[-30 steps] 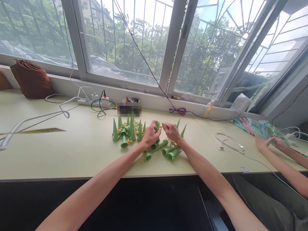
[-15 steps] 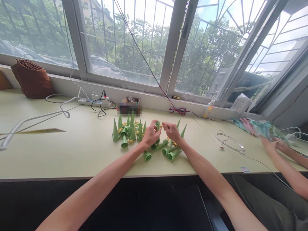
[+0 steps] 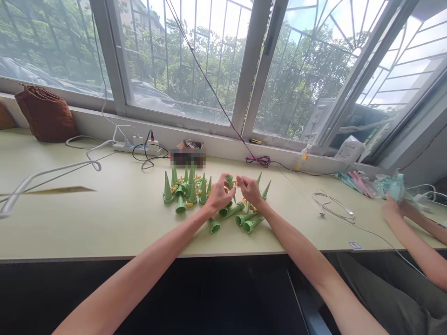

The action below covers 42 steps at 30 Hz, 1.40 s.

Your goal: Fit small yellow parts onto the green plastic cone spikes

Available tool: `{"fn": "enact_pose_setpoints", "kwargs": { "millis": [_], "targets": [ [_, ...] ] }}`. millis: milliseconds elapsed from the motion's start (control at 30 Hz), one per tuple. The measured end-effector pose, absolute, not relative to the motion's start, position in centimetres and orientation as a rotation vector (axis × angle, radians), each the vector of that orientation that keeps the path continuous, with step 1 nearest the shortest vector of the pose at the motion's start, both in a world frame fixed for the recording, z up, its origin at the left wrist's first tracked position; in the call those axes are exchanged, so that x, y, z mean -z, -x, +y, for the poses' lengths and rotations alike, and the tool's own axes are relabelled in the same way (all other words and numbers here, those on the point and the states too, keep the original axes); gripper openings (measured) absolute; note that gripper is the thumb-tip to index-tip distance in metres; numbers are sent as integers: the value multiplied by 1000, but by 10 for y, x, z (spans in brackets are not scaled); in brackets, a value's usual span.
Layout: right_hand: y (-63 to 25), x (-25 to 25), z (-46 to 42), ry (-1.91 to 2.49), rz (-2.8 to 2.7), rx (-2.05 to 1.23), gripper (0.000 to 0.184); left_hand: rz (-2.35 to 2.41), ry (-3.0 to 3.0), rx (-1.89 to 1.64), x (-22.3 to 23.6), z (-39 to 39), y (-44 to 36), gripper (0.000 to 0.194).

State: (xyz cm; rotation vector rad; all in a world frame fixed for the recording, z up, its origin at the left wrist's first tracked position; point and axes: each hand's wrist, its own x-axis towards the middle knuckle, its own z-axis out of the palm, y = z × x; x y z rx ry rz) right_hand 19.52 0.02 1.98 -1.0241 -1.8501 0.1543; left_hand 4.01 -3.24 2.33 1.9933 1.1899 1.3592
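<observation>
My left hand (image 3: pixel 219 194) is closed around a green plant-watering spike (image 3: pixel 229 179), its ribbed cap end up and its tip slanting down to the right. A small yellow valve piece (image 3: pixel 235 184) shows between the spike and my right hand (image 3: pixel 249 190). The right fingers are curled and pressed together right beside that piece; what they pinch is hidden. Under and around both hands lie loose green spikes (image 3: pixel 233 212), some with hollow ends facing me (image 3: pixel 248 226). To the left, several green cones (image 3: pixel 168 193) stand point up among yellow valve pieces (image 3: pixel 189 204).
A small open carton (image 3: pixel 190 146) stands behind the cones, near a power strip (image 3: pixel 138 148) and cables. A coiled white cable (image 3: pixel 333 206) lies to the right. Farther right, a co-worker's hands (image 3: pixel 396 209) hold teal plastic packaging (image 3: pixel 396 187). A bottle (image 3: pixel 303 157) is by the window.
The spike in my left hand has tilted a little, and its lower tip now shows. My right hand has shifted slightly right. The co-worker's hands have lifted a teal packet.
</observation>
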Motion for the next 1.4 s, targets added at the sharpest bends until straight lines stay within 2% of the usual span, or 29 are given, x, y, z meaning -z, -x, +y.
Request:
{"fn": "enact_pose_setpoints", "kwargs": {
  "millis": [833,1400],
  "targets": [
    [-194,-20,-1,1016,-1861,-159,50,1202,-1954,-1377,-20,-26,-38,42],
    [-194,-22,-4,1022,-1826,-204,51,1234,-1940,-1363,-24,-28,-38,33]
  ]
}}
